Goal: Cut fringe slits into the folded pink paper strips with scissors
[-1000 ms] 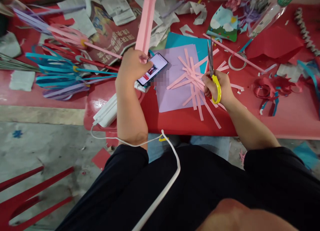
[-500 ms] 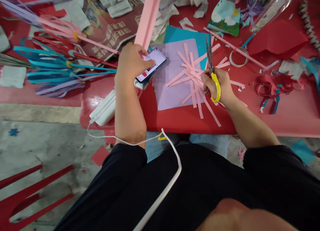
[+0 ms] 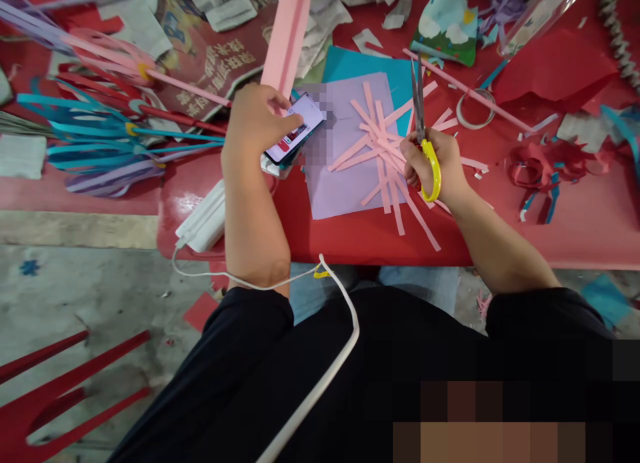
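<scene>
My left hand [image 3: 253, 119] is closed around the lower end of a long folded pink paper [image 3: 286, 43], which points away from me. Its thumb reaches over the lit screen of a smartphone [image 3: 299, 128]; whether it presses the glass I cannot tell. Scissors with yellow handles [image 3: 431, 173] are in my right hand [image 3: 443, 163], blades pointing away and nearly closed. Beside that hand, narrow pink paper strips [image 3: 383, 143] lie in a loose crossed pile on a lavender sheet [image 3: 325, 196]. A teal sheet [image 3: 345, 66] shows from under the lavender one.
Paper-strip flowers in teal [image 3: 85, 133], pink and red lie at the left of the red table [image 3: 350, 239]. A white power bank [image 3: 203, 216] has a cable running across my front. A tape roll [image 3: 475, 116], red scraps [image 3: 535, 166] and a clear bottle [image 3: 543, 16] are at right.
The whole view has shifted slightly, so things sit a little further left and up. Both hands keep their hold, with the left thumb still over the phone.
</scene>
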`<state>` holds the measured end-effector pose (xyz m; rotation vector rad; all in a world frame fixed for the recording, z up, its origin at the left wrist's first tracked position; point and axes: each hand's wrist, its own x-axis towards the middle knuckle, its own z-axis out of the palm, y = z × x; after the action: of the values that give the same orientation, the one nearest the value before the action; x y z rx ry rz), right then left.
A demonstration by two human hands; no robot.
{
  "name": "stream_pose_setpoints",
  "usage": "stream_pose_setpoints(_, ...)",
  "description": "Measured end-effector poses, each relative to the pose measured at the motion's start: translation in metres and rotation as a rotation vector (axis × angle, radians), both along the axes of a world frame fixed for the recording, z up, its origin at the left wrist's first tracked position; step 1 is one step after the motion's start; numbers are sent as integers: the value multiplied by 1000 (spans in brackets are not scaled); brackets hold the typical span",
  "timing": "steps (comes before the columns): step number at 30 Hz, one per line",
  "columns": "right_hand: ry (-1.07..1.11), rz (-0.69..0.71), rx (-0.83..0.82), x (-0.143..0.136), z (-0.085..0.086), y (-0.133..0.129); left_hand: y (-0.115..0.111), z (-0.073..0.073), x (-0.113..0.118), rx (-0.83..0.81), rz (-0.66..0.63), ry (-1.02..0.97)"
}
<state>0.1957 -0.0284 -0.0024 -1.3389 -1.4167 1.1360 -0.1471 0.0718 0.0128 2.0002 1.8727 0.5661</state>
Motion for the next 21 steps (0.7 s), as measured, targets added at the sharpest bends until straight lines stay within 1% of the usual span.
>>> stream_pose_setpoints(6, -27, 27, -5, 1, -4, 0, -1, 5, -1, -3, -11, -26)
stream_pose_setpoints(11, -31, 25, -11, 0, -2, 0, -4, 10, -7, -96, 13, -60)
stream_pose_setpoints(14, -37, 17, -20, 0, -1, 0, -5, 10, -10, -122, 22, -73)
stream_pose_setpoints(21, -31, -2, -33, -2, 2, -1, -5, 10, -9, -117, 0, -84)
